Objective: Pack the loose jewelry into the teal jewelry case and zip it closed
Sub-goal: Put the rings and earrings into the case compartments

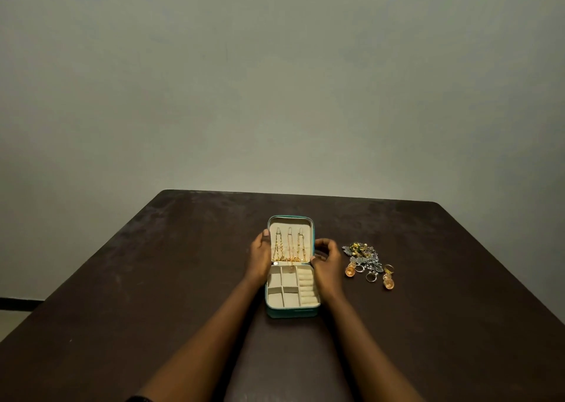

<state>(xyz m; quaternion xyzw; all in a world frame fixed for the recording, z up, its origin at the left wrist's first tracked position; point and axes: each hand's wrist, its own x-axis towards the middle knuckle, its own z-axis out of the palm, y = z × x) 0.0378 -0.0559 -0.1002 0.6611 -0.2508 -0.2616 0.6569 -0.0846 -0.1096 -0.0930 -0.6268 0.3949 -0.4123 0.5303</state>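
Holding the lid: the left hand (260, 256) gripped the left edge of the lid (290, 217), thumb on the cream lining and fingers hidden behind. The right hand (327, 259) curled round the lid's right edge, thumb at the hinge corner.
Teal jewelry case (292, 310): lay open on the table (153, 279), base toward the person and lid raised on the far side.
Chains (290, 245): three gold ones hung inside the lid, their slack bunched at the case's hinge.
Compartments (282, 291): these and the ring rolls (307, 288) at the base's right looked empty.
Loose jewelry (363, 257): heaped right of the case, near it but apart. Rings (370, 276) and orange earrings (350, 270) lay on the heap's near side.
Risk, lid: if let go, it would probably drop shut or fall back, swinging the chains off their hooks.
Risk, heap: the pieces looked interlocked, so lifting one could drag others across the table.
Risk, rings: being small and round, they might slip from a pinch and roll away from the case.
Risk, zip: chain slack at the hinge or an overfilled compartment could catch in the teeth.
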